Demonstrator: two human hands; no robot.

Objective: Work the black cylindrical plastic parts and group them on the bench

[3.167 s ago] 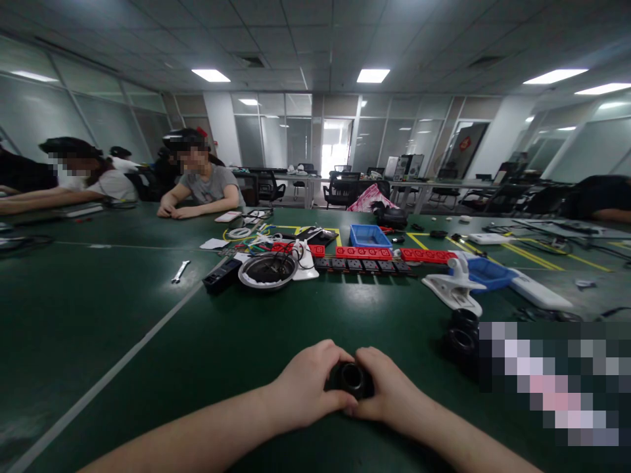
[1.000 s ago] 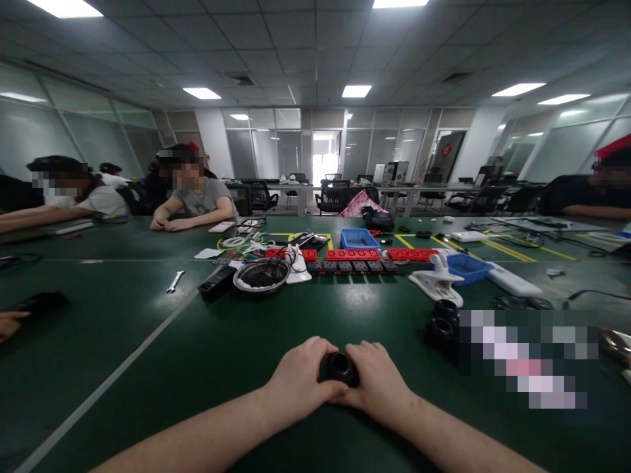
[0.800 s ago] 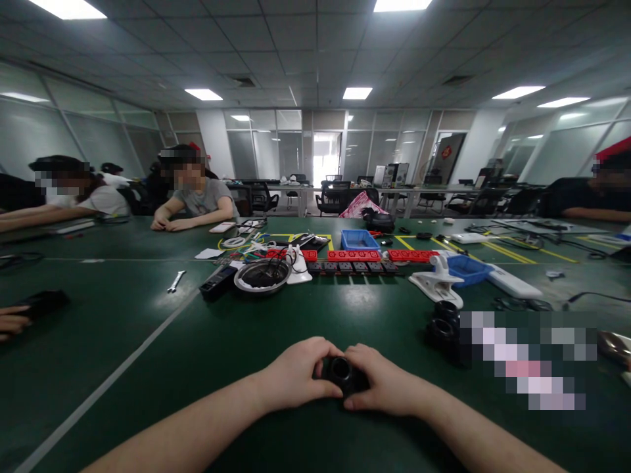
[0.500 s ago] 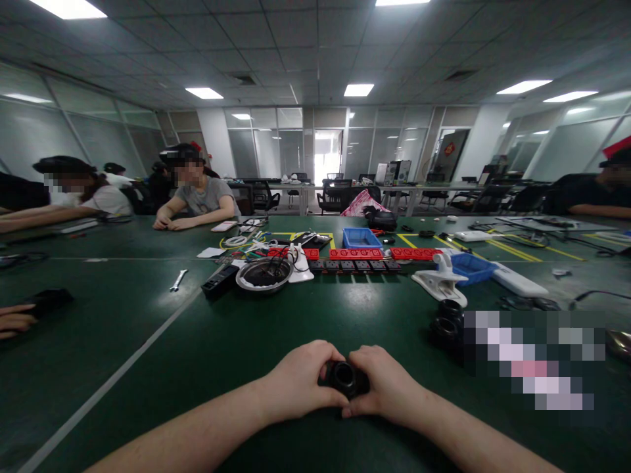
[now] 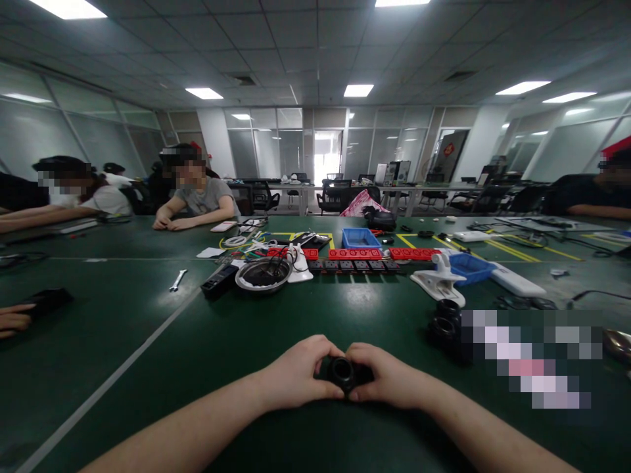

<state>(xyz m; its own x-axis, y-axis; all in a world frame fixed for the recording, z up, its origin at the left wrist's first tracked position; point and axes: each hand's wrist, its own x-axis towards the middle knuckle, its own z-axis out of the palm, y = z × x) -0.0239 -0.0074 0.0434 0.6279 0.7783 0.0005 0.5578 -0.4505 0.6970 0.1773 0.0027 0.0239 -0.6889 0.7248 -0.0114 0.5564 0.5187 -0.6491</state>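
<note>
Between my two hands is a black ring-shaped part (image 5: 342, 372) with a round opening facing up, close to the table's near side. My left hand (image 5: 303, 374) grips it from the left, thumb in front and fingers behind. From the right, my right hand (image 5: 387, 376) closes on it in the same way; the part's right side is dark and partly covered by my fingers. Further right stand similar black ring-shaped parts (image 5: 444, 325), apart from my hands.
On the green table (image 5: 207, 368) lie a wrench (image 5: 178, 280), a metal bowl (image 5: 263, 274) with black cables, red power strips (image 5: 355, 254), a white clamp stand (image 5: 440, 281) and blue trays (image 5: 361, 238). A co-worker's hand (image 5: 14, 320) rests at the left edge. Several people sit around.
My fingers have shifted slightly on the black part, and my right thumb now sits closer to its front. The part itself has barely moved.
</note>
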